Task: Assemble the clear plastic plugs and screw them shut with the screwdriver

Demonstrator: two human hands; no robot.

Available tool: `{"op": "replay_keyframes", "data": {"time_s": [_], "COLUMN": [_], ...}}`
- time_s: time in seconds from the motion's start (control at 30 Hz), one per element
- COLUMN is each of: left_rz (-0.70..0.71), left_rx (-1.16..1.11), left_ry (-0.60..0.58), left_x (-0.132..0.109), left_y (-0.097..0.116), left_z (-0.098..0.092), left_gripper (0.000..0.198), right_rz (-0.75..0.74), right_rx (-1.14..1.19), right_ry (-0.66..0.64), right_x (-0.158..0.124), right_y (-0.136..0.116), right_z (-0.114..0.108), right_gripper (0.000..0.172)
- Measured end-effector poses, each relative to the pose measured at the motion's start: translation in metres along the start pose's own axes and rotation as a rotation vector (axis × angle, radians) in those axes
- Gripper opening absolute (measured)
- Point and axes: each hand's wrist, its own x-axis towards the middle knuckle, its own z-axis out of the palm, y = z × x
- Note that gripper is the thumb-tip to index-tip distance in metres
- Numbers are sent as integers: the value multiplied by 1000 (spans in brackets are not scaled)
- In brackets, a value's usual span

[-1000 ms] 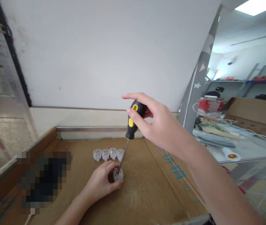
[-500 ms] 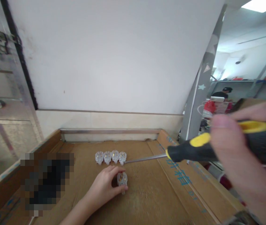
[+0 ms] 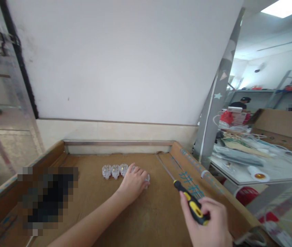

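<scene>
My left hand (image 3: 133,181) is closed over a clear plastic plug (image 3: 147,179), which shows only at its right edge, past the fingertips. The fingers also cover most of the right end of a short row of similar clear plugs (image 3: 115,171) with brass-coloured metal inside. My right hand (image 3: 209,223) grips the handle of a black-and-yellow screwdriver (image 3: 191,202). Its long thin shaft points up and left, away from the plugs, toward the far right corner of the cardboard-covered work surface (image 3: 146,219).
Raised cardboard sides (image 3: 213,187) edge the surface, with a metal strip (image 3: 120,143) along the back. A pixelated dark object (image 3: 50,199) lies at left. To the right stands a cluttered table (image 3: 241,171), with a person (image 3: 240,104) farther back.
My right hand has lowered and drawn back with the screwdriver, its tip swinging away from the plugs. My left hand has moved up and right with its plug, reaching the row's end.
</scene>
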Motion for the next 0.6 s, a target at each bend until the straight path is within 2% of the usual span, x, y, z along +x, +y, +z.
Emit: {"op": "replay_keyframes", "data": {"time_s": [0.1,0.2,0.3,0.47,0.6], "left_rz": [9,-31,-96,-259,-327], "left_rx": [11,17,22,63,86], "left_ry": [35,91,157,270,257], "left_x": [3,0,-5,-13,-24], "left_y": [-8,-13,-17,-41,-69], "left_z": [5,11,14,5,-3], "left_gripper": [22,26,32,39,26], "right_rz": [-64,-168,-140,-74,-88], "right_rx": [-36,-39,-25,-45,-112], "right_ry": [-217,-395,-472,-601,-646], "right_x": [-42,-62,-61,-56,-56], "right_y": [-8,-13,-17,-21,-18], "right_z": [12,22,29,35,35], "right_gripper": [30,22,11,20,18]}}
